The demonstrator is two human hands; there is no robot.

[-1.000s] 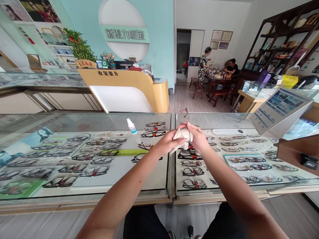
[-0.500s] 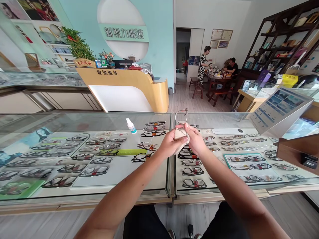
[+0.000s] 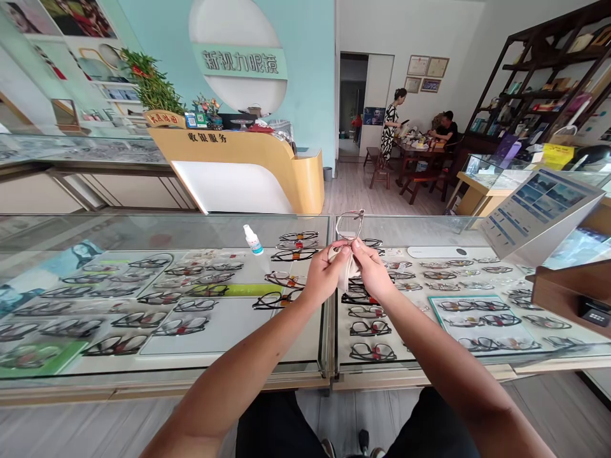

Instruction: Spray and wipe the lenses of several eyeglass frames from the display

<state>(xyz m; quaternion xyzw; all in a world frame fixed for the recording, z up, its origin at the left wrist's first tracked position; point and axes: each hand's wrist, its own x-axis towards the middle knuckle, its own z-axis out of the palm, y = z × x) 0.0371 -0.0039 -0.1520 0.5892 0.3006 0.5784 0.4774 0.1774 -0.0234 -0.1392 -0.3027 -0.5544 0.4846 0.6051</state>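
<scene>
Over the glass counter, both hands meet around a pair of eyeglasses (image 3: 350, 224) and a pale cloth (image 3: 344, 272). One lens and rim of the glasses stick up above the fingers; the rest is covered by the hands and cloth. My left hand (image 3: 325, 270) is closed on the cloth, thumb pressing it near the lower lens. My right hand (image 3: 373, 268) pinches the glasses' frame from the right. Left of the hands, a small white spray bottle (image 3: 253, 240) with a blue-banded label stands upright on the glass top.
Under the glass of the display counter (image 3: 305, 380) lie rows of eyeglasses (image 3: 372, 352). A tilted information board (image 3: 539, 213) and a brown wooden box (image 3: 570, 296) stand at the right. Beyond are a cashier desk (image 3: 305, 181) and two people by a table (image 3: 415, 149).
My left thumb has moved up the cloth toward the glasses. The cloth is bunched differently and hangs lower between the hands. The glasses have tilted slightly to the right.
</scene>
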